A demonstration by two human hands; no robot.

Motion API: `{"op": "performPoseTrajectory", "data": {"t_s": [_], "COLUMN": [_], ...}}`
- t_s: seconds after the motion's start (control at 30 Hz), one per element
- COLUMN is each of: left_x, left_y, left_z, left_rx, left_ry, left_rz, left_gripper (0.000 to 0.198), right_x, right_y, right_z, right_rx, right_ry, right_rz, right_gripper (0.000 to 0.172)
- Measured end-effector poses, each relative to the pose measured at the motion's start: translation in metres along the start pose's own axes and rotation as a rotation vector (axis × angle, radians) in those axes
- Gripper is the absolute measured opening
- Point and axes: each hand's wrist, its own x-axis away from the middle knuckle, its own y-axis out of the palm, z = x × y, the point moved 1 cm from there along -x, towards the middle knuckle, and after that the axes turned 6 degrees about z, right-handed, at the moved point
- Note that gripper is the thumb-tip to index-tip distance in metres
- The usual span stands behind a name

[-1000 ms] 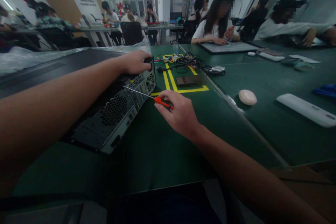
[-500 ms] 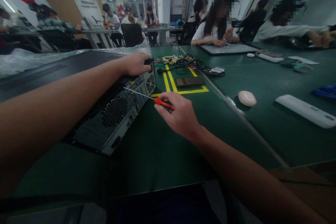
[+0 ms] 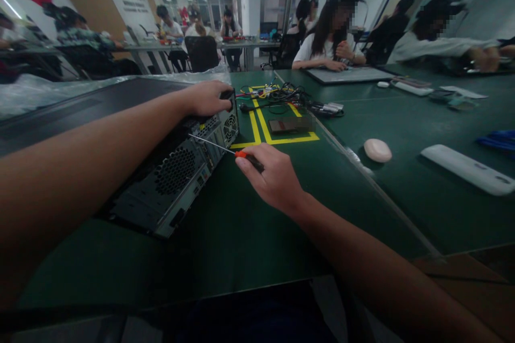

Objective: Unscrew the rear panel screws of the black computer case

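Note:
A black desktop computer case (image 3: 171, 169) lies on its side on the green table, its rear panel with vents and ports turned toward me. My left hand (image 3: 207, 97) grips the top edge at the case's far corner, thumb bent down over the rear. In my right hand (image 3: 273, 171) is a screwdriver (image 3: 241, 155) with an orange and black handle, pinched between thumb and fingers. Its long thin shaft reaches left, and the tip meets the upper edge of the rear panel. Whether a screw sits under the tip is too small to tell.
Beyond the case lie a tangle of cables (image 3: 287, 95) and a dark brown box (image 3: 287, 125) within yellow tape lines. To the right are a pale rounded case (image 3: 377, 150) and a long white object (image 3: 466, 169). Clear plastic wrap (image 3: 36, 94) lies behind the computer. Co-workers sit across the table.
The screwdriver handle has turned in my right fingers, showing less orange, while its tip stays at the same spot. My left hand has not moved on the case.

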Motion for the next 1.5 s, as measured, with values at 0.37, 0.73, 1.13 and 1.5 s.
{"op": "performPoseTrajectory", "data": {"t_s": [0.37, 0.73, 1.13, 1.5], "left_x": [-0.0006, -0.0038, -0.0031, -0.0033], "left_y": [0.0011, 0.0045, 0.0039, 0.0037], "left_z": [-0.0006, -0.006, -0.0062, -0.006], "left_rx": [0.014, 0.009, 0.027, 0.022], "left_ry": [-0.006, -0.004, 0.004, 0.008], "left_rz": [0.002, 0.009, 0.016, 0.013], "left_gripper": [0.067, 0.07, 0.074, 0.072], "right_x": [0.0016, 0.0013, 0.0018, 0.0009], "right_y": [0.0023, 0.0016, 0.0005, -0.0003], "right_z": [0.0032, 0.0029, 0.0034, 0.0022], "right_rx": [-0.006, 0.014, 0.002, 0.009], "right_ry": [0.007, -0.008, -0.002, 0.006], "right_rz": [-0.009, -0.001, -0.009, -0.01], "right_gripper": [0.01, 0.01, 0.012, 0.012]}}
